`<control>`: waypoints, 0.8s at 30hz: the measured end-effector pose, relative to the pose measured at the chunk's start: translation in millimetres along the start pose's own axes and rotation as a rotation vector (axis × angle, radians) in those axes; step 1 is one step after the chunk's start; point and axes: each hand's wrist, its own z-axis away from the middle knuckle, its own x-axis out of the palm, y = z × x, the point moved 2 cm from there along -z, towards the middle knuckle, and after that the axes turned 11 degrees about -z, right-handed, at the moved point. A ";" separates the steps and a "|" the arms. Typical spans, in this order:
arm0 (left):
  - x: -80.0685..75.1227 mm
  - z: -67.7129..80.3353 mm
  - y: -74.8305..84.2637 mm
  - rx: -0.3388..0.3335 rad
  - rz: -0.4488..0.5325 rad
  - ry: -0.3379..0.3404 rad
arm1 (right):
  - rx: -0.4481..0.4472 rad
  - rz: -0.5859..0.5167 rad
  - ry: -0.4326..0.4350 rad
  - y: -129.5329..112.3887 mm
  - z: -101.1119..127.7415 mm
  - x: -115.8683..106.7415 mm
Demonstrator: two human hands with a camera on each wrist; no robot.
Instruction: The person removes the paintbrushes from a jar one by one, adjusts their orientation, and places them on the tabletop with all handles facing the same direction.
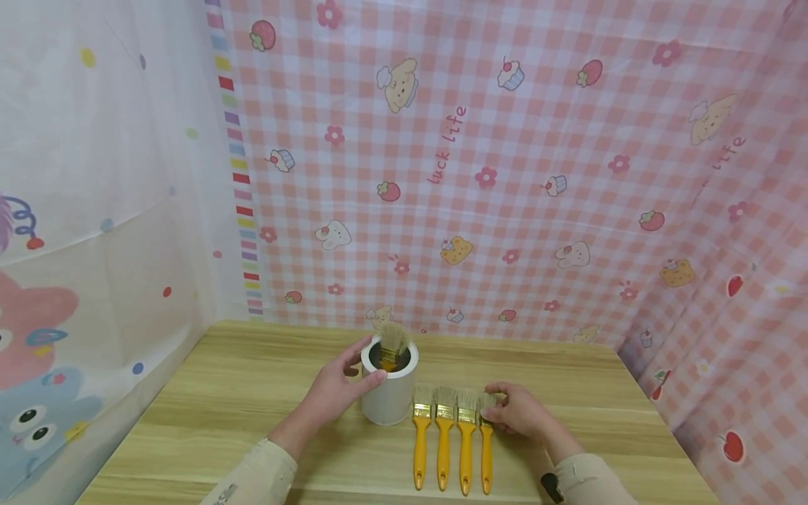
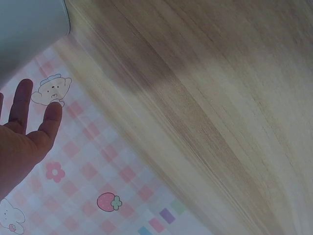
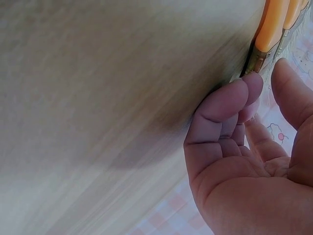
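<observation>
The rightmost of four flat paintbrushes, with an orange handle, a golden metal band and pale bristles [image 1: 487, 456], lies on the pale wooden table [image 1: 341, 456], its handle directed to the near edge. The right hand [image 1: 520, 414] holds this brush at its head, with bent fingers and thumb partly closed about the band and bristles; how firmly, I cannot tell. Just beside it, three similar orange-handled paintbrushes [image 1: 444, 449] make a row to the left. Next to this row, farther towards the far edge, stands upright a round white can [image 1: 385, 401]. The left hand [image 1: 334, 386], half open, holds the can by its rim, thumb on the near side, some other fingers loose. Inside the can, one more orange-handled paintbrush [image 1: 394, 341] stands bristles up. A pink-and-white checked cloth with small printed drawings [image 1: 454, 154] hangs behind the far edge.
</observation>
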 end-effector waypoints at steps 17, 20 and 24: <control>0.5 -0.2 -0.7 -0.001 -0.003 0.003 | -0.015 -0.001 -0.026 -0.3 1.3 -1.7; 0.5 0.0 -0.6 -0.004 -0.002 0.003 | -0.013 -0.014 -0.026 -0.7 1.8 -2.1; 0.4 -0.1 -0.2 -0.004 -0.004 0.002 | -0.002 -0.036 -0.021 -0.8 2.1 -2.4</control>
